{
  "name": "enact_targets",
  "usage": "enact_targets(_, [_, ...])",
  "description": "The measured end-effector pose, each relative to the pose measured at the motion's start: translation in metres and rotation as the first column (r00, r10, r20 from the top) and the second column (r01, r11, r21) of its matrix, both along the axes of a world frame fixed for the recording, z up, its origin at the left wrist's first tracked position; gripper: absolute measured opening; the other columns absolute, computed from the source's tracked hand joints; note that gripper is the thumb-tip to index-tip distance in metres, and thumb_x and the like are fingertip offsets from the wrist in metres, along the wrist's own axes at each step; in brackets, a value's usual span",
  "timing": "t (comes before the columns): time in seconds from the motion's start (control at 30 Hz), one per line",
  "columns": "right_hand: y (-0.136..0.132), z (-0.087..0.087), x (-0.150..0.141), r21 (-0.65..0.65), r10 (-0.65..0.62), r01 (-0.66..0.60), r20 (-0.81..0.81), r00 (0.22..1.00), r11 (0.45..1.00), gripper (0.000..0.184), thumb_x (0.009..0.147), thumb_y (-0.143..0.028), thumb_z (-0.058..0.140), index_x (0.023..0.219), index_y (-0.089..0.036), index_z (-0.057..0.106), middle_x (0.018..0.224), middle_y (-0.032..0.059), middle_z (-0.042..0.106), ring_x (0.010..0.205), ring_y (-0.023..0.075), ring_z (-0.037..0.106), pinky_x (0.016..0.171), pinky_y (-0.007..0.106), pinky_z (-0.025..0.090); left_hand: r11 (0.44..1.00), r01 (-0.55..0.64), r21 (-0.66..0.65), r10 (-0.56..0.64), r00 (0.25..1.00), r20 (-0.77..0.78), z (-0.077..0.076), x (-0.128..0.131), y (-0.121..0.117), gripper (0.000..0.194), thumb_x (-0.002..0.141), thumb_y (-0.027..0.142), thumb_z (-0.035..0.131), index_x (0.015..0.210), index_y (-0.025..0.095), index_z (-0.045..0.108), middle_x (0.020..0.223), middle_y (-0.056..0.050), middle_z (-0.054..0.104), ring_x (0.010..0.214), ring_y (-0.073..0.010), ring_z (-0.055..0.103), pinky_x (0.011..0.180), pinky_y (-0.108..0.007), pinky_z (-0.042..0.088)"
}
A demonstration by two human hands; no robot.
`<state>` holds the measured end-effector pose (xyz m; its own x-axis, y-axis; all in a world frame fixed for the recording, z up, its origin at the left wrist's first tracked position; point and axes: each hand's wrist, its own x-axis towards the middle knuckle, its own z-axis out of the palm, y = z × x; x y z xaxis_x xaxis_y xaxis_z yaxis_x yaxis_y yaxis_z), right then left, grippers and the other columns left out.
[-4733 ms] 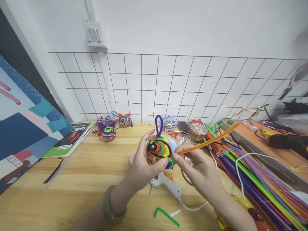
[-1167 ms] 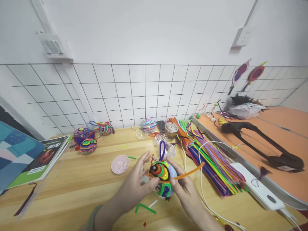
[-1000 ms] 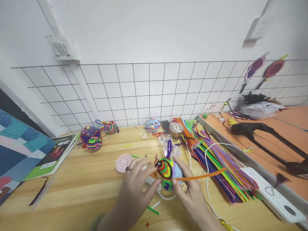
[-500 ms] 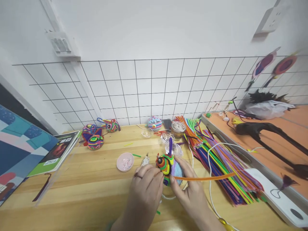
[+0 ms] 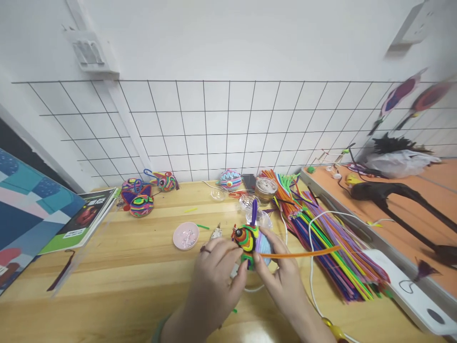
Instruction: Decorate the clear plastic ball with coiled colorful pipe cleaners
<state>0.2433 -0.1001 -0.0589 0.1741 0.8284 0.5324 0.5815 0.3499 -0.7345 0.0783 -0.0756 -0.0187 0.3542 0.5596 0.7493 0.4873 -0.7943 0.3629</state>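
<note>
Between the two hands, over the table (image 5: 117,290), sits a ball (image 5: 246,238) covered in bright coils, with a dark eye toward its left and a purple loop (image 5: 253,212) upright on top. The right hand (image 5: 283,274) is clamped on the ball's right side, forefinger high on the pale blue part and thumb on the near face. The left hand (image 5: 216,278) closes its thumb and fingers on the lower left side; its fingertips are partly hidden. An orange stem (image 5: 303,254) runs from near the right thumb, across that hand, and out to the right.

Just beyond the left hand, a glue gun (image 5: 216,232) shows its nozzle, the rest largely covered. Near it is a pink bowl (image 5: 183,227) of small beads (image 5: 187,239). Behind the ball lie clear cups (image 5: 249,202), a round tin (image 5: 267,187) and a striped ball (image 5: 230,179). To the right, a bundle (image 5: 323,255) of coloured stems fans out beside a power strip (image 5: 410,293). Farther left are finished ornaments (image 5: 142,206) and a magazine (image 5: 85,216).
</note>
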Motion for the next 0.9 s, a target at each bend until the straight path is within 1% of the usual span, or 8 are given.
enact_targets(0.1, [0.000,0.004,0.001,-0.125,0.031,-0.064,-0.250,0.968,0.990,0.044,0.086,-0.037,0.058,0.127,-0.021,0.052,0.128,0.0106,0.061,0.123,0.0284,0.052,0.101,0.044,0.044,0.982,0.026,-0.185,-0.004,0.994,0.114,0.000,-0.002,0.007,0.016,0.082,0.012,0.056,0.096,0.019,0.062,0.091,-0.007,0.066,0.088,-0.0202,0.061,0.081,-0.037,0.049])
enact_targets(0.17, [0.000,0.007,0.001,-0.184,0.053,-0.151,-0.451,0.891,0.971,0.043,0.086,-0.041,0.060,0.124,-0.022,0.055,0.123,0.0089,0.065,0.120,0.0279,0.055,0.099,0.042,0.046,0.926,0.047,-0.375,0.030,0.980,0.197,-0.001,-0.003,0.013,0.023,0.083,0.018,0.057,0.105,0.020,0.060,0.103,-0.009,0.064,0.098,-0.0212,0.060,0.085,-0.037,0.048])
enact_targets(0.23, [0.001,0.009,0.001,-0.199,0.073,-0.262,-0.649,0.757,0.944,0.041,0.083,-0.042,0.064,0.120,-0.024,0.058,0.120,0.0071,0.067,0.117,0.0272,0.058,0.099,0.040,0.045,0.797,0.147,-0.586,0.057,0.947,0.315,-0.003,-0.002,0.019,0.033,0.083,0.027,0.060,0.116,0.022,0.055,0.116,-0.011,0.060,0.109,-0.0229,0.056,0.090,-0.038,0.047])
enact_targets(0.3, [0.003,0.008,0.003,-0.177,0.090,-0.361,-0.786,0.612,0.915,0.040,0.081,-0.042,0.068,0.116,-0.025,0.061,0.117,0.0063,0.069,0.115,0.0277,0.059,0.099,0.040,0.044,0.614,0.314,-0.724,0.090,0.883,0.460,-0.003,-0.001,0.025,0.040,0.083,0.035,0.060,0.120,0.021,0.053,0.120,-0.012,0.059,0.114,-0.0241,0.055,0.092,-0.038,0.047])
enact_targets(0.37, [0.006,0.007,0.004,-0.148,0.107,-0.432,-0.853,0.512,0.890,0.043,0.079,-0.045,0.068,0.116,-0.025,0.063,0.113,0.0072,0.071,0.113,0.0298,0.060,0.097,0.042,0.046,0.449,0.449,-0.772,0.132,0.822,0.555,0.001,0.000,0.030,0.044,0.083,0.042,0.059,0.120,0.019,0.052,0.118,-0.013,0.059,0.112,-0.0246,0.057,0.091,-0.037,0.047])
enact_targets(0.43, [0.008,0.006,0.005,-0.133,0.117,-0.468,-0.877,0.466,0.873,0.046,0.078,-0.050,0.065,0.116,-0.024,0.064,0.110,0.0085,0.072,0.109,0.0317,0.062,0.091,0.044,0.049,0.360,0.511,-0.780,0.176,0.784,0.595,0.005,-0.001,0.033,0.045,0.084,0.045,0.058,0.120,0.018,0.053,0.116,-0.012,0.060,0.110,-0.0244,0.058,0.089,-0.036,0.047])
enact_targets(0.73, [0.009,0.017,0.003,-0.109,0.041,-0.467,-0.954,0.298,0.877,0.031,0.070,-0.050,0.071,0.080,-0.022,0.074,0.082,0.0057,0.076,0.089,0.0301,0.069,0.082,0.043,0.053,0.363,0.522,-0.772,0.158,0.782,0.604,0.009,-0.006,0.041,0.050,0.078,0.049,0.064,0.116,0.018,0.055,0.110,-0.011,0.062,0.107,-0.0224,0.057,0.088,-0.034,0.047])
enact_targets(0.9, [0.008,0.016,0.011,-0.135,-0.020,-0.448,-0.968,0.251,0.884,0.029,0.069,-0.050,0.070,0.077,-0.023,0.075,0.071,0.0051,0.075,0.066,0.0267,0.069,0.070,0.042,0.055,0.382,0.493,-0.782,0.087,0.823,0.562,0.002,-0.005,0.041,0.051,0.076,0.049,0.065,0.115,0.018,0.056,0.113,-0.013,0.061,0.111,-0.0252,0.055,0.092,-0.038,0.046])
